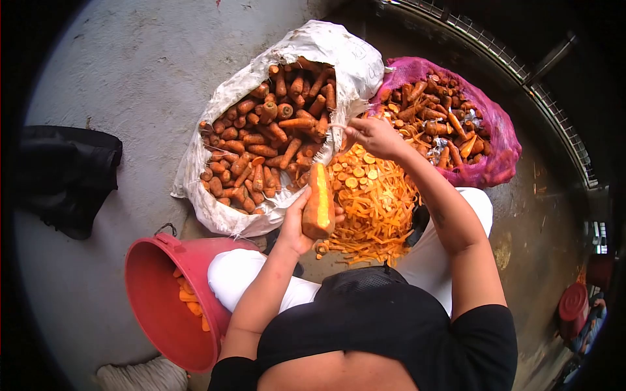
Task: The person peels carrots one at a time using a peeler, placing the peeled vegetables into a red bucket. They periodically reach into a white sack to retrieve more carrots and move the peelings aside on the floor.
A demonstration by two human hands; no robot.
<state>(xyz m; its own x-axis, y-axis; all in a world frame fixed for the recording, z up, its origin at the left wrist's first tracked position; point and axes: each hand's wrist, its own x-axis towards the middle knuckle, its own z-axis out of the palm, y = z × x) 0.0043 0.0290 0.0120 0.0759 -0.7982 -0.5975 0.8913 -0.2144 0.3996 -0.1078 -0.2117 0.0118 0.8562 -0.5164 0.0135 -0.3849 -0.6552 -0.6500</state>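
Note:
My left hand [296,225] is wrapped around the lower part of a thick carrot [319,205], held upright with a bright strip of peeled flesh down its front. Just above the carrot's tip, my right hand [373,135] is closed, fingers pinched together; what they grip is too small to make out. Below and behind the hands lies a heap of orange carrot peelings and cut slices [372,208]. Close by on the left, a white woven sack [225,107] lies open, full of unpeeled carrots [251,146].
A pink mesh sack [501,140] with carrots and scraps stands at the far right. To the left, a tilted red bucket [147,287] holds several peeled carrots [189,301]. Black cloth [72,173] lies at the left. Another person [592,322] is by a red container [574,302].

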